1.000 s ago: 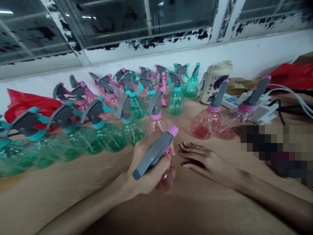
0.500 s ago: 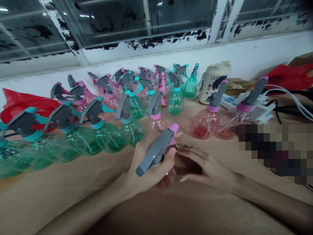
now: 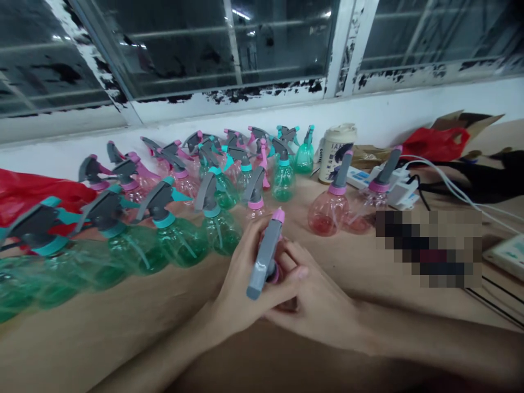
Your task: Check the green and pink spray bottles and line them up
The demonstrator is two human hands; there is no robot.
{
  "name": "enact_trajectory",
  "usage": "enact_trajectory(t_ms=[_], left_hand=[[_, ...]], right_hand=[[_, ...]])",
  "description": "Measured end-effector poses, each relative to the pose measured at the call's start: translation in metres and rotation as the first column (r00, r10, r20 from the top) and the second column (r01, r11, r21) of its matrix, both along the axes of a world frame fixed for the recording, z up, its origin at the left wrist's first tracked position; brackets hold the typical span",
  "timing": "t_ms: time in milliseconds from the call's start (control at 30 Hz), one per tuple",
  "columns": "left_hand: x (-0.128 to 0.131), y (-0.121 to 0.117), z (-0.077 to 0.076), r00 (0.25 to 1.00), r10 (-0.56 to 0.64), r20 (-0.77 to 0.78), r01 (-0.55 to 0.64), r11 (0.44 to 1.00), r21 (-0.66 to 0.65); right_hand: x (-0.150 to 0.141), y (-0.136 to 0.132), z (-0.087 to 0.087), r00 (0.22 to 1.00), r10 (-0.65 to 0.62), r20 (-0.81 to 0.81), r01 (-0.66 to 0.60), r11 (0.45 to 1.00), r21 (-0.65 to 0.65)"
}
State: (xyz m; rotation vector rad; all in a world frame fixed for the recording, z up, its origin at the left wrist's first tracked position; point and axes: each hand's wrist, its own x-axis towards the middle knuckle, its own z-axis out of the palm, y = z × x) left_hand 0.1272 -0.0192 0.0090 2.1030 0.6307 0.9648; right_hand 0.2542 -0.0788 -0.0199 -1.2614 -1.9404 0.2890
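1. One tan table [image 3: 98, 322] takes up the lower view; white wall [image 3: 385, 114] behind, windows [image 3: 172, 49] above. Near edge can't be placed: dark and blurred between the forearms.
2. Left boundary: diagonal row of green bottles [image 3: 180, 240], tightly packed, teal collars. Strip of tabletop between row and left forearm. Row's right end sits near left hand.
3. Back boundary: mixed pink and green bottles, crowded toward wall. Tall printed cup [image 3: 335, 144] at their right end.
4. Right boundary: two pink bottles [image 3: 327, 215] side by side, white adapters [image 3: 399, 191] behind, cables running right. Lane of tabletop between that pair and right hand. Pixelated patch further right, unreadable.
5. Left hand [image 3: 245, 289]: comes in from lower left, wrapped around upper part of the held bottle [image 3: 265, 256]. Thumb crosses the near side, tip over right hand.
6. Right hand [image 3: 319, 300]: comes in from lower right, curled around right side of bottle body, thumb low on near side. Hands touch.
7. Held bottle: centre, between both palms, body mostly hidden. Can't tell if base touches table.
8. Pink nozzle [image 3: 279, 214]: aims away from person, slightly right.
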Motion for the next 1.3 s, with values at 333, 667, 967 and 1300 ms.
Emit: enact_trajectory(t_ms=[333,667,967,1300], left_hand=[[-0.006,0.006,0.003,0.964,-0.079,0.255,0.024,0.977,0.21],[-0.008,0.022,-0.002,0.916,0.336,-0.219,-0.195,0.85,0.489],[0.0,0.035,-0.025,0.695,0.49,-0.526,-0.135,0.807,0.574],[0.002,0.036,-0.031,0.564,0.615,-0.55,-0.035,0.684,0.729]], right_hand=[[0.057,0.007,-0.004,0.923,-0.276,0.268,0.231,0.955,0.186],[0.08,0.051,-0.011,0.819,-0.494,0.291,0.459,0.869,0.183],[0.077,0.071,-0.006,0.832,-0.491,0.258,0.459,0.87,0.179],[0.076,0.076,-0.001,0.814,-0.504,0.289,0.47,0.863,0.182]])
